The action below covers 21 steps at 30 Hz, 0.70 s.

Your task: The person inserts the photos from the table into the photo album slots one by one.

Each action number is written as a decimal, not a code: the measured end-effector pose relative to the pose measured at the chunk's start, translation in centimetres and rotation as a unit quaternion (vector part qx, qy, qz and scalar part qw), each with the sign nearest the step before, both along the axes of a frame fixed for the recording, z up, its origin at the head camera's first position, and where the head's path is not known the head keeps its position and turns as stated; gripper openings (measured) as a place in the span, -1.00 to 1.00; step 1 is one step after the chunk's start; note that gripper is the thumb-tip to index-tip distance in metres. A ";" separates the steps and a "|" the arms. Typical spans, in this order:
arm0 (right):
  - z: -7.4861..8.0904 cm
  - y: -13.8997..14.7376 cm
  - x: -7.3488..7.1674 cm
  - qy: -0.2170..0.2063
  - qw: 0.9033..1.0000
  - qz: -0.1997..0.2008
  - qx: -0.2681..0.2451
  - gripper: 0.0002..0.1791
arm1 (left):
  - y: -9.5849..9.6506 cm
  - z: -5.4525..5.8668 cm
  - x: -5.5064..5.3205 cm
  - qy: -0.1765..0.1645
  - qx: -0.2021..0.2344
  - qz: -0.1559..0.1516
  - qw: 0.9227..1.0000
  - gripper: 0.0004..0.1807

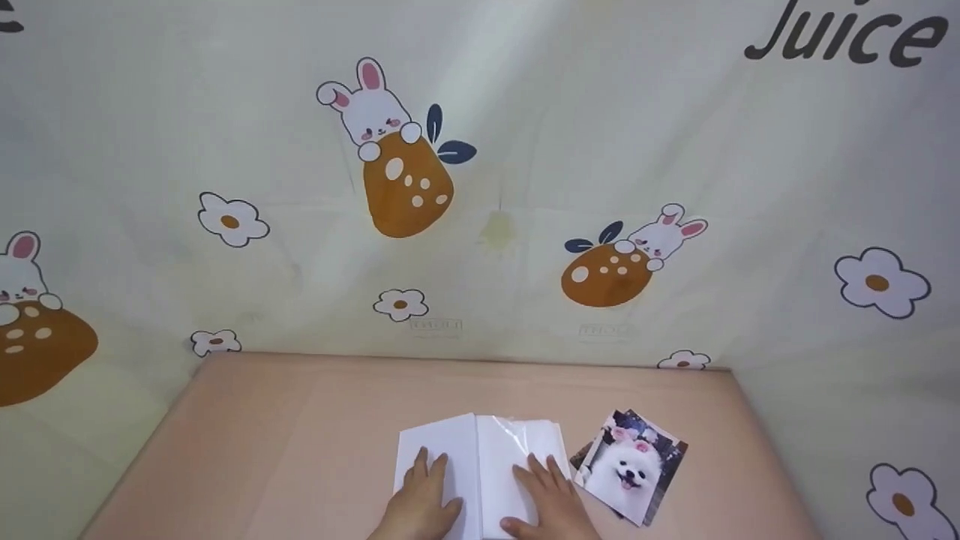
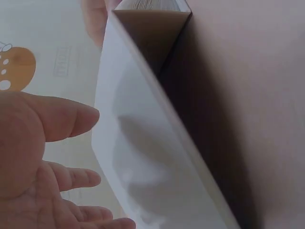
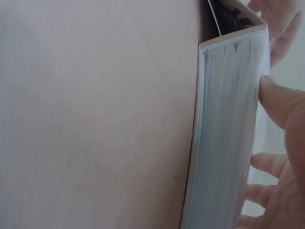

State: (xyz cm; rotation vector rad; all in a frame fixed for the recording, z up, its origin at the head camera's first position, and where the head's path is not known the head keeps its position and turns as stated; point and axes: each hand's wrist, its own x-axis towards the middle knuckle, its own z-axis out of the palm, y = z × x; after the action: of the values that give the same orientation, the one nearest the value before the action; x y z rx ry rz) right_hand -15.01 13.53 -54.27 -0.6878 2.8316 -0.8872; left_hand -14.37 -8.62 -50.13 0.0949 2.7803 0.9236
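A white photo album [image 1: 495, 480] with clear plastic sleeves lies opened in front of me. Its front cover [image 2: 147, 157] leans up at a slant from the table in the left wrist view, a dark gap beneath it. My left hand [image 1: 424, 499] is over the inside of that cover with fingers spread. On the sleeve side my right hand [image 1: 553, 499] rests with its fingers extended on the top page. The thick stack of page edges [image 3: 226, 143] shows beside the right fingers in the right wrist view. Neither hand grips anything.
Right of the album lies a small pile of photos, the top one a fluffy white dog photo [image 1: 628, 469]. A pinkish tabletop [image 1: 300, 435] carries everything. Behind and around it hangs a pale cloth [image 1: 495, 285] printed with rabbits and flowers.
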 end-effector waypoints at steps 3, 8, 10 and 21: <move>0.1 -0.3 0.1 0.000 1.000 -0.003 0.000 -0.10 | 1.0 -0.2 -0.4 0.019 -0.006 -0.024 1.000 -0.26; 0.2 -1.2 0.2 -0.013 1.000 -0.017 0.005 -0.10 | 2.6 -0.9 -1.2 0.080 -0.020 -0.039 0.996 -0.26; 0.3 -1.5 0.2 -0.023 1.000 -0.018 0.003 -0.10 | 3.3 -1.2 -1.4 0.095 -0.024 -0.035 0.995 -0.26; 0.3 5.4 -1.6 0.038 0.987 -0.151 -0.034 -0.25 | 4.7 -2.2 -1.1 0.073 -0.027 -0.031 0.996 -0.30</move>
State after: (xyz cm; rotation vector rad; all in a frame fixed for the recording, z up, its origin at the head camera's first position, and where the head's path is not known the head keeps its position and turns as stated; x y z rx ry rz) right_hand -16.63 18.94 -53.97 -0.3076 3.0387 -1.0237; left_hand -15.44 -3.90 -52.34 0.2486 2.9150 0.8577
